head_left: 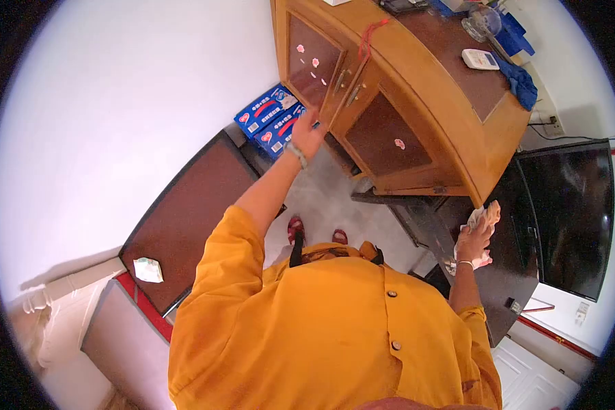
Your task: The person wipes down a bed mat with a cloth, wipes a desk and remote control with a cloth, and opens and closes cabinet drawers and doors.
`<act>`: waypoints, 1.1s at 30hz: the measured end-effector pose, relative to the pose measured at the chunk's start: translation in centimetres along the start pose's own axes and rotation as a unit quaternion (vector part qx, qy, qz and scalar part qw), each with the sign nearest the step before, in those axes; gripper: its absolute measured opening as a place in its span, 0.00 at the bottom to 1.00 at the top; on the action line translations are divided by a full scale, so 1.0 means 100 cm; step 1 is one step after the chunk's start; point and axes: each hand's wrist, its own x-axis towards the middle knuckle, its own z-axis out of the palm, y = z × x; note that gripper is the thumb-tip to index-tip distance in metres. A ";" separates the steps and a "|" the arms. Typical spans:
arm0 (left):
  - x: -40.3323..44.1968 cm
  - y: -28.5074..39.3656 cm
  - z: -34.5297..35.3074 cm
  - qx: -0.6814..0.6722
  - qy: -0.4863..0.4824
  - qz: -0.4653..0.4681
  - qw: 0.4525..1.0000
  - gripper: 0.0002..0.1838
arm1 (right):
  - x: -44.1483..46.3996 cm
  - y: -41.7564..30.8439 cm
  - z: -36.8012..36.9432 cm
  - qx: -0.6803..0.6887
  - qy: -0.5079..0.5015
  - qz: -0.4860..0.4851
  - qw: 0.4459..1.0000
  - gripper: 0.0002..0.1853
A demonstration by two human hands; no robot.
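Observation:
My left hand is stretched forward by the lower edge of a wooden cabinet door with pink flower stickers. Its thumb and fingers look apart, with nothing seen between them; whether it touches the door is unclear. Just below the hand are blue printed boxes. At the right, my right hand is closed on a crumpled, pale and pink cloth, over a dark tabletop near the cabinet's lower corner. The second cabinet door looks shut.
A television stands at the right. On the cabinet top are a white remote, a blue cloth and a glass bowl. At the left, a brown table bears a white packet. Cardboard leans nearby.

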 end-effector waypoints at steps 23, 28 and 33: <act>0.079 0.041 0.048 -0.067 -0.034 -0.074 0.994 0.19 | 0.000 -0.007 -0.005 -0.036 -0.029 0.047 0.998 0.33; 0.043 0.033 0.075 0.180 0.155 0.076 0.968 0.24 | 0.001 -0.004 0.002 -0.033 0.008 0.039 0.999 0.34; 0.041 0.037 0.094 0.152 0.157 0.036 0.975 0.24 | 0.001 -0.006 -0.002 -0.026 -0.007 0.041 0.999 0.34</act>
